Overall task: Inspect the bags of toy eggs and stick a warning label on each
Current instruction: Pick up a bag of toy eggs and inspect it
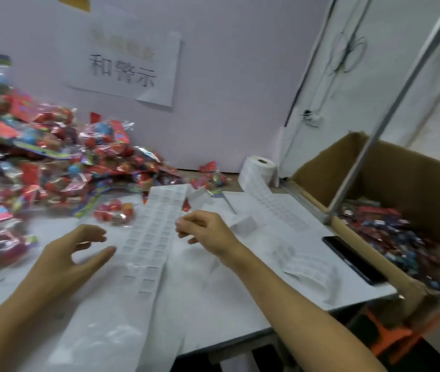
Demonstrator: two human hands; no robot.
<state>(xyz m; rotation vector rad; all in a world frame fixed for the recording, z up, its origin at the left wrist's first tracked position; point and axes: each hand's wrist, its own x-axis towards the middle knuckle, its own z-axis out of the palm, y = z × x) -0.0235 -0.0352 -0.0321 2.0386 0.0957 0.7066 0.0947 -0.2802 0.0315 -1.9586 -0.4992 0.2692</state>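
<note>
Step in hand, by my read: getting a label off the sheet, between two bags. Right hand (206,232) sits over the unrolled label strip (150,237), fingers curled in, thumb + forefinger tips drawn together at the strip's right edge. Looks like a pinch on a label or on the backing paper, but the frame is blurred and I can't tell if anything is actually lifted. Left hand (79,253) hovers just left of the strip w/ fingers spread and loosely bent, holding nothing, not clearly touching the paper.

Task things: nearest bag of toy eggs (115,210) lies on the white table (213,304) just beyond the left hand, touching the strip's left edge, red eggs showing thru clear film. Big pile of bags (39,162) is heaped at far left against the wall. Label roll (260,170) stands at the back, its strip running fwd to the hands. Cardboard box (390,170) at right holds more bags, presumably done ones. Black phone (353,260) lies near the table's right edge.

Next move prob calls for: peel one label clean w/o tearing, left hand to reach fwd for the near bag, check it, press label flat on the film
</note>
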